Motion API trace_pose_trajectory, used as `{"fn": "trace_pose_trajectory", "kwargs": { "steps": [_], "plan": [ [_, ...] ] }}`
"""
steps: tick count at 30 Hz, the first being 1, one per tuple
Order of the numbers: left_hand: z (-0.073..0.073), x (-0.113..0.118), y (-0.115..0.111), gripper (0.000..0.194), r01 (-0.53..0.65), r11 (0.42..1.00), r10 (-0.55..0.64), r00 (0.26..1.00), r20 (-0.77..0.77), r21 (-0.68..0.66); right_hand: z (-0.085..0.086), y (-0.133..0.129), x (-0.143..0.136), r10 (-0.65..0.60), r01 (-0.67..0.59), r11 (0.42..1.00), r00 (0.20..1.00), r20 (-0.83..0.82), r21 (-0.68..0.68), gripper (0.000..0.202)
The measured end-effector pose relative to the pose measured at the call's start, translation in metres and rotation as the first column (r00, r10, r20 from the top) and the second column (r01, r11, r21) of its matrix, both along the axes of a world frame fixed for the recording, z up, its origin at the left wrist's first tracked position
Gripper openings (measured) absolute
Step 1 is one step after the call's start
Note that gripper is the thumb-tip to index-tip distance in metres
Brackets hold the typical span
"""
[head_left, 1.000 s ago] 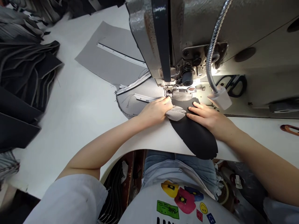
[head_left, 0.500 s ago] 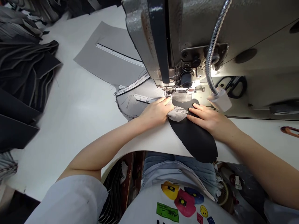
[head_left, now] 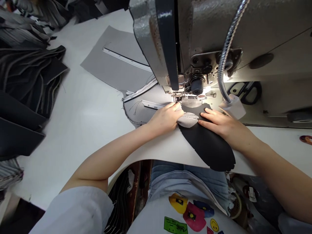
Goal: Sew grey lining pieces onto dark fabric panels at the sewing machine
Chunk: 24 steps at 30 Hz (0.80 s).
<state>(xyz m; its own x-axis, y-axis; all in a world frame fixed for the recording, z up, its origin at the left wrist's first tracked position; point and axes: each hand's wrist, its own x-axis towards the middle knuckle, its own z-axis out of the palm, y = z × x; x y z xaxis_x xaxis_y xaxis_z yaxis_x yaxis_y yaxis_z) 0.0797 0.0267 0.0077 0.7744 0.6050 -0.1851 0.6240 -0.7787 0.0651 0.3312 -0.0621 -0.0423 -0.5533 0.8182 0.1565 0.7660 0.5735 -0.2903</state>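
My left hand is closed on a folded grey fabric piece, right in front of the sewing machine's needle area. The fingertips almost reach the presser foot, and what lies beneath them is hidden. My right hand lies flat with fingers stretched over a black fabric panel, whose rounded end hangs over the table edge. The grey fold rests on this panel between my hands. Left of the needle spreads more sewn grey fabric with white strips and loose threads.
The sewing machine head takes up the upper right, with a flexible lamp hanging close above my right hand. Black-handled scissors lie on the machine bed. Stacks of dark fabric pieces cover the left side of the white table.
The whole view has shifted slightly. The black panel's free end has swung a little to the right, while both hands keep nearly the same places by the needle.
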Motion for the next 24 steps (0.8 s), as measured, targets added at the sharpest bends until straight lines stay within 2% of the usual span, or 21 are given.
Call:
{"fn": "trace_pose_trajectory", "kwargs": {
  "steps": [5, 9, 14, 19, 24],
  "plan": [
    [-0.004, 0.004, 0.0, 0.026, 0.007, 0.999, -0.007, 1.0, -0.008, 0.036, 0.002, 0.0, -0.002, -0.005, 0.005, 1.0, 1.0, -0.015, 0.025, 0.041],
    [-0.007, 0.007, -0.004, 0.025, -0.028, 0.997, 0.029, 0.999, -0.021, 0.076, 0.01, 0.0, -0.006, -0.021, 0.021, 1.0, 0.997, 0.076, -0.003, 0.041],
    [-0.007, 0.007, -0.009, 0.023, -0.049, 0.995, 0.052, 0.998, -0.034, 0.091, 0.015, 0.0, -0.006, 0.027, -0.037, 0.998, 0.988, 0.151, 0.058, 0.043],
    [-0.002, 0.003, -0.01, 0.023, -0.054, 0.997, 0.055, 0.998, -0.005, 0.052, 0.014, 0.0, -0.005, 0.059, -0.069, 0.993, 0.993, 0.098, 0.097, 0.042],
    [0.003, 0.003, -0.007, 0.02, -0.047, 0.999, 0.046, 0.998, 0.052, 0.006, 0.013, 0.0, -0.003, 0.058, -0.058, 0.998, 0.998, 0.012, 0.034, 0.041]
  ]
}}
